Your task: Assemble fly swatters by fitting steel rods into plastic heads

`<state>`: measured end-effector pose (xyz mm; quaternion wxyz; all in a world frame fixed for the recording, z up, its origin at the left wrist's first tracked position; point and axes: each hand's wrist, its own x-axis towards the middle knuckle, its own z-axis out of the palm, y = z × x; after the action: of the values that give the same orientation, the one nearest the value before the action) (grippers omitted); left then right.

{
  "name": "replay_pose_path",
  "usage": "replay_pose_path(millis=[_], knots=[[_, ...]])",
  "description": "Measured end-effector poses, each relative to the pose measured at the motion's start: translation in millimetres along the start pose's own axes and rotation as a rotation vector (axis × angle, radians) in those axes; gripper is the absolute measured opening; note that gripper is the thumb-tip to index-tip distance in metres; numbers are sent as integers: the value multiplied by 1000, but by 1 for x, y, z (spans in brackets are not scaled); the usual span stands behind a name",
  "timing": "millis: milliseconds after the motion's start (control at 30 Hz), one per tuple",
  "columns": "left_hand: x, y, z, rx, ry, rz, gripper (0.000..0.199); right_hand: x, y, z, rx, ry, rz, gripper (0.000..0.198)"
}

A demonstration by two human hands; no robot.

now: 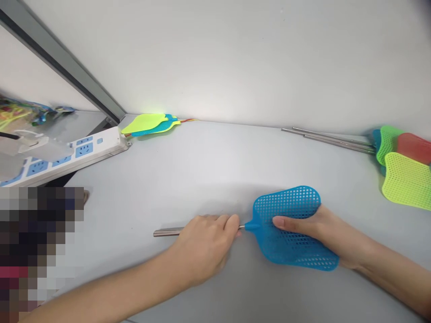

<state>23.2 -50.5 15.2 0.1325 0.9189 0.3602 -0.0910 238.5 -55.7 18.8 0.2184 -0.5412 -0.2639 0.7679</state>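
A blue fly swatter (269, 244) with a perforated plastic head and a thin metal handle is held in both hands above the grey table. My left hand (208, 244) is closed around the metal handle (166, 232), close to where it enters the blue neck. The handle's end sticks out to the left of that fist. My right hand (310, 226) grips the blue head from the right, its thumb on the upper face and its fingers hidden beneath. The head is turned slightly, its free edge toward the right.
At the right lie swatter heads in green, red (414, 148) and yellow-green (407, 179), beside several metal rods (336, 142). Yellow and blue swatter heads (148, 123) rest against the back panel. A white power strip (97, 146) with plugs lies at left. A pixelated patch covers the lower left.
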Motion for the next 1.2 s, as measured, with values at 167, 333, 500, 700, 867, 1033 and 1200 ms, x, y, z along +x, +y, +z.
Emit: replay_pose_path(millis=[167, 333, 500, 700, 867, 1033, 1200], knots=[[-2, 1, -3, -27, -3, -9, 16, 1, 0, -4, -142, 35, -52, 29], [-5, 2, -2, -76, -4, -5, 16, -4, -11, 1, -267, 13, -52, 25], [-4, 1, -4, -106, 13, -3, 16, -8, -15, 7, -284, 98, -59, 22], [-3, -10, -10, -165, 57, 10, 17, -6, -16, 10, -148, 11, -48, 24], [0, -15, -10, -203, 113, 32, 23, -4, -12, 3, -93, -24, -65, 36], [0, -15, -11, -248, 144, 42, 30, 4, -4, -10, -53, -72, -86, 43], [-3, -21, -19, -247, 52, -107, 33, 11, -8, -20, -90, -86, -152, 42]])
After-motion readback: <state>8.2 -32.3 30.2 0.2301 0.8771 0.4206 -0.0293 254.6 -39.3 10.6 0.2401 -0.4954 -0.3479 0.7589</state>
